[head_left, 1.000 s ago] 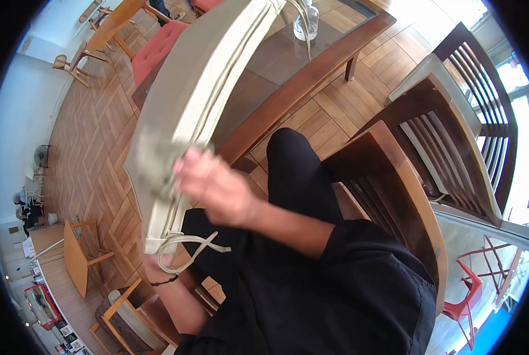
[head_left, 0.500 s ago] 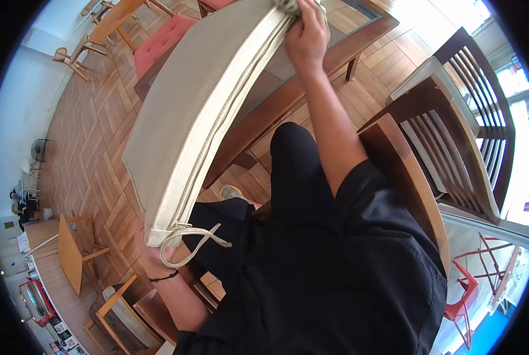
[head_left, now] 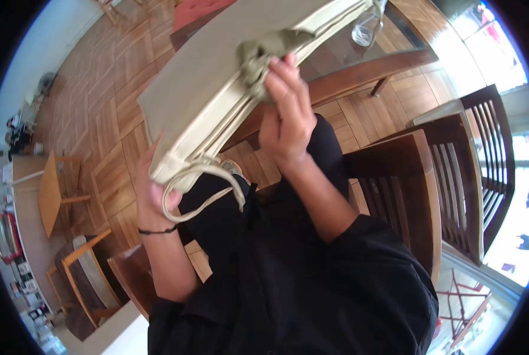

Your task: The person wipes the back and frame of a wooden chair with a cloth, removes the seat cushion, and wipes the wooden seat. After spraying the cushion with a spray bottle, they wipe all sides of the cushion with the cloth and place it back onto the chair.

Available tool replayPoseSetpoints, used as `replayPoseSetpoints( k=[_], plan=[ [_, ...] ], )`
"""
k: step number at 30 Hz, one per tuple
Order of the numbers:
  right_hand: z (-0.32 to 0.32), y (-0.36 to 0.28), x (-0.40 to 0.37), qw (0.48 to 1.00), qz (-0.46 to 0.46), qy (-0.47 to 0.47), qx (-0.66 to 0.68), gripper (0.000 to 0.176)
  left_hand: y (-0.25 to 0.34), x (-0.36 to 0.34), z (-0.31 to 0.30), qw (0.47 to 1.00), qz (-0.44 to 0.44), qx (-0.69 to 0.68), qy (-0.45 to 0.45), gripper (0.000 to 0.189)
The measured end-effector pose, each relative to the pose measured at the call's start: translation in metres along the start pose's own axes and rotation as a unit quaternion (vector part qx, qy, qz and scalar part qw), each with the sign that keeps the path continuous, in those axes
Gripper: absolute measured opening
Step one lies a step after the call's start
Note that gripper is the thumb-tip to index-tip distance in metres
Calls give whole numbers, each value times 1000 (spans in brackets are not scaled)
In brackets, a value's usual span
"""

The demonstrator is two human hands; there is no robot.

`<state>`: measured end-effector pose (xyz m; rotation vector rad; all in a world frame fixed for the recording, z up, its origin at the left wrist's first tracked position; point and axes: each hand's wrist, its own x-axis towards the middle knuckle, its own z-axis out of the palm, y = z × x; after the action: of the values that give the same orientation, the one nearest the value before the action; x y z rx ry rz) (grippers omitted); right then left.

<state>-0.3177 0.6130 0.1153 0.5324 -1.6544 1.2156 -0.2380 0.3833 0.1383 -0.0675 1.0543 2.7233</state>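
A large beige, leather-like seat cushion (head_left: 187,65) with a seamed edge is tilted in front of me. A looped cord tie (head_left: 217,188) hangs from its near corner. My left hand (head_left: 158,192) grips that corner from the outer side and below, its fingers partly hidden behind the cushion. In my right hand (head_left: 288,112) is a bunched olive-green cloth (head_left: 258,62), pressed against the cushion's edge and upper face. The fingers are slightly blurred.
Beyond the cushion stands a wooden table (head_left: 359,71) with a glass top and what looks like a drinking glass (head_left: 363,35). Dark slatted chairs (head_left: 448,160) crowd the right side. A red seat (head_left: 196,12) is at the top, and a wood-framed chair (head_left: 87,278) at lower left.
My right hand has brought the cloth down along the cushion's edge from the far end to nearer the middle. The cushion's near corner has risen in view, still in my left hand.
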Motion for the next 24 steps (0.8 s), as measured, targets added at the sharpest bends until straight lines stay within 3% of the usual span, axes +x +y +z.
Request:
replayPoseSetpoints(
  k=[2,6,9,11,12,13,15,17,19,20,24],
  plan=[
    [12,-34,-16,999,-2,-21,42,28,4,2,6,999,-12,-15,28,40],
    [19,-86,-35,991,-27,-113,71,30,11,9,14,996,-24,-82,15,37],
    [16,-84,-32,985,-83,-129,73,30,13,11,3,996,-37,-85,-4,35],
    [12,-69,-19,986,-120,-82,76,30,11,10,31,993,-16,-29,110,37],
    [1,-71,-3,992,-116,-42,29,27,11,12,44,986,-6,-1,165,38],
    [-14,-68,6,992,-89,-2,-84,33,9,14,43,987,-21,-2,158,44],
    [-34,-43,28,999,7,33,-3,45,2,16,55,979,-44,-29,196,43],
    [-41,-18,42,991,54,-79,95,60,-4,18,69,973,-59,-49,218,45],
    [-40,-26,49,966,-84,-244,-20,63,-10,15,78,971,-71,-57,223,52],
    [-39,-23,47,944,-165,-280,-58,62,-10,13,80,972,-69,-67,213,52],
    [-34,-31,66,926,-251,-281,-35,41,-14,3,77,972,-70,-125,186,53]
  ],
)
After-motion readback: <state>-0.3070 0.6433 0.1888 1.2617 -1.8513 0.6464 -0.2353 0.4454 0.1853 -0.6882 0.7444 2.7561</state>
